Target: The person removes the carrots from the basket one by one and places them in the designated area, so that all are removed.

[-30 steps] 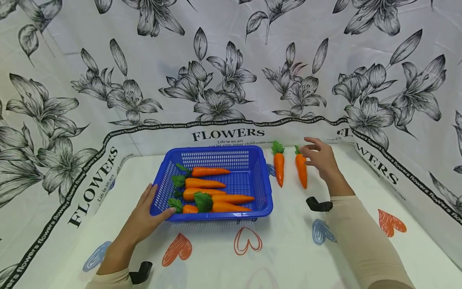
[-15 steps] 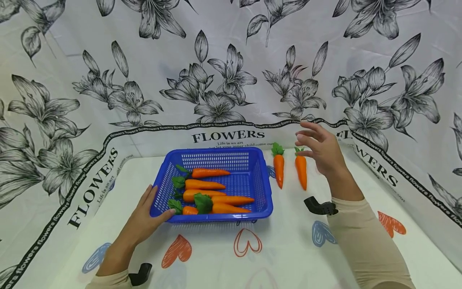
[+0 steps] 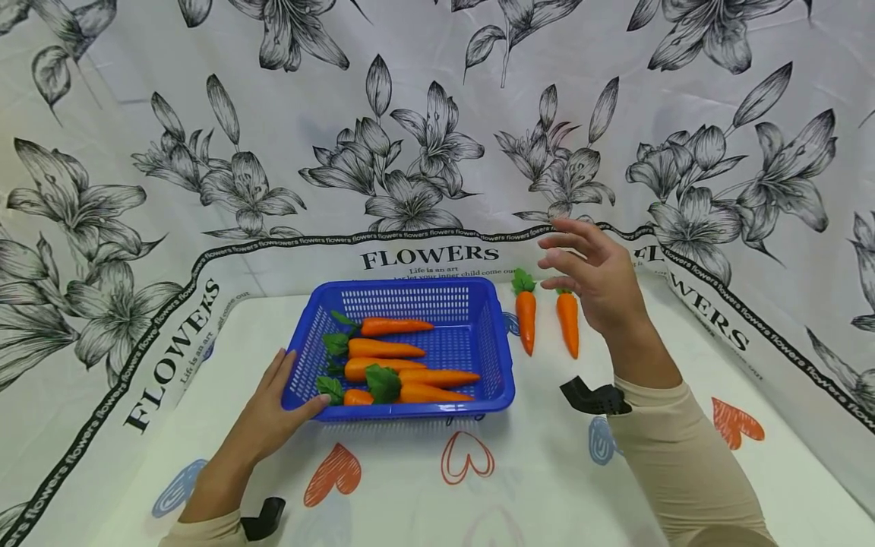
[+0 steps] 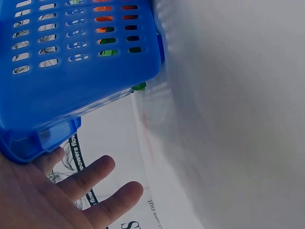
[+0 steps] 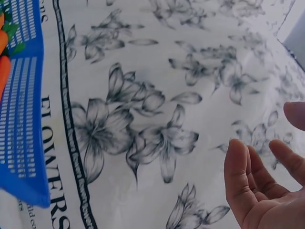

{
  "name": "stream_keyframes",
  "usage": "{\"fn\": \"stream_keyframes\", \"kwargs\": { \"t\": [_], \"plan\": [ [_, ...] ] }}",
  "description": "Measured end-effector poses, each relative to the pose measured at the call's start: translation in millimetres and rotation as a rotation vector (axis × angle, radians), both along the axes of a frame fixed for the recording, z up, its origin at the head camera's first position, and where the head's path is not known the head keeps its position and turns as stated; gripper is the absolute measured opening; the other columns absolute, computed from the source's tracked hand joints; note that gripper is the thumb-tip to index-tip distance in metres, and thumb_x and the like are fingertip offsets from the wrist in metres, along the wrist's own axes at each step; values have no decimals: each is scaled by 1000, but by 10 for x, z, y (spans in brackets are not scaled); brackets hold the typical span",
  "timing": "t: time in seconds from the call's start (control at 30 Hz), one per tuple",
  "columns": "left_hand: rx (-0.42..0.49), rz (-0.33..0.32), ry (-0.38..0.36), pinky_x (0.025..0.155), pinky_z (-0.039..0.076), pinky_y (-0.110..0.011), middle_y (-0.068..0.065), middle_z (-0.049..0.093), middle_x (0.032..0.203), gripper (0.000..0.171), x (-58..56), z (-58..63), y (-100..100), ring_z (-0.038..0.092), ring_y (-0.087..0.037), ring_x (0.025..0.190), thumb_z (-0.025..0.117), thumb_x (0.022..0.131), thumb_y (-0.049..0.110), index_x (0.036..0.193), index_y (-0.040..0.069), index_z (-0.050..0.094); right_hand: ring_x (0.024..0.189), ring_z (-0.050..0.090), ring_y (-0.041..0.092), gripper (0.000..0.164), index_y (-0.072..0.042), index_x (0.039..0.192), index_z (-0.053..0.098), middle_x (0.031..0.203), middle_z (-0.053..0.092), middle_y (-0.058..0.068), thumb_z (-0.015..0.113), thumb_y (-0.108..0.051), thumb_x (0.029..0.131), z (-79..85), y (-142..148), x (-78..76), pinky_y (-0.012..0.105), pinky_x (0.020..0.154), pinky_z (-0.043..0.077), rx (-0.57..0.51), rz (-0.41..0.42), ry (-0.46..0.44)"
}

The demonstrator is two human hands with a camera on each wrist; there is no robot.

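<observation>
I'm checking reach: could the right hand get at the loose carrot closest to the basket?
Likely yes: the right hand holds nothing and hovers near that carrot, which shows whole in the head view with nothing over it; the blue basket stands to one side.

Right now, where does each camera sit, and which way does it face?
Head: worn on the head, facing forward and down at the basket and carrots; left hand, right hand and sleeves show.
Left wrist: on that wrist, facing the basket's outside; part of the left hand shows.
Right wrist: on that wrist, facing the flowered cloth; part of the right hand shows, with the basket at the left edge.
Shared: both wrist views hold the basket.
</observation>
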State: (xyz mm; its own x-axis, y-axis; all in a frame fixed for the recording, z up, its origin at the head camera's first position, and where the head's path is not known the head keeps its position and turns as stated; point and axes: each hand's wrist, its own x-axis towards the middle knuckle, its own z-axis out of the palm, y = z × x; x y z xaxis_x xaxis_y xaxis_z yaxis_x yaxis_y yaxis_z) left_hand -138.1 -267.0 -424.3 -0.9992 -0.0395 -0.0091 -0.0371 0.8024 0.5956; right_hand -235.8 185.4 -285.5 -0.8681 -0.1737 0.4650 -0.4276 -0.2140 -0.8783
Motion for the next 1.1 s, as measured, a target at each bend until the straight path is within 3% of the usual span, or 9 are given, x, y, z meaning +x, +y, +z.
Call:
{"fn": "stream_keyframes", "kwargs": {
  "t": [0.2, 0.53, 0.83, 1.1],
  "plan": [
    [-4, -4, 13, 98, 23, -73, -15, -5, 160, 100, -6, -4, -7, 18, -56, 134, 62, 87, 56, 156, 14, 3, 90, 61, 36, 41, -3, 133, 56, 111, 57, 25, 61, 1, 92, 113, -162, 79, 37, 69, 58, -19, 30, 85],
    [-9, -9, 20, 98, 23, -73, -15, -5, 160, 101, -13, -22, -16, 19, -55, 134, 60, 87, 59, 156, 14, 3, 95, 60, 41, 43, -4, 133, 55, 115, 54, 29, 61, 0, 91, 153, -409, 78, 37, 72, 57, 10, 91, 141],
    [-11, -10, 29, 98, 22, -73, -16, -5, 160, 100, 0, 4, -29, 18, -55, 134, 62, 87, 56, 156, 13, 3, 93, 59, 33, 46, -1, 134, 54, 114, 56, 23, 63, -4, 89, 45, -724, -110, 37, 72, 57, 31, 199, 146],
    [11, -8, 9, 99, 20, -73, -15, -6, 160, 100, 11, -11, -6, 15, -55, 135, 62, 87, 56, 157, 15, 2, 91, 60, 35, 47, 3, 135, 50, 116, 53, 30, 63, -4, 90, -141, -945, -302, 36, 69, 56, 13, 270, 99]
  ]
}}
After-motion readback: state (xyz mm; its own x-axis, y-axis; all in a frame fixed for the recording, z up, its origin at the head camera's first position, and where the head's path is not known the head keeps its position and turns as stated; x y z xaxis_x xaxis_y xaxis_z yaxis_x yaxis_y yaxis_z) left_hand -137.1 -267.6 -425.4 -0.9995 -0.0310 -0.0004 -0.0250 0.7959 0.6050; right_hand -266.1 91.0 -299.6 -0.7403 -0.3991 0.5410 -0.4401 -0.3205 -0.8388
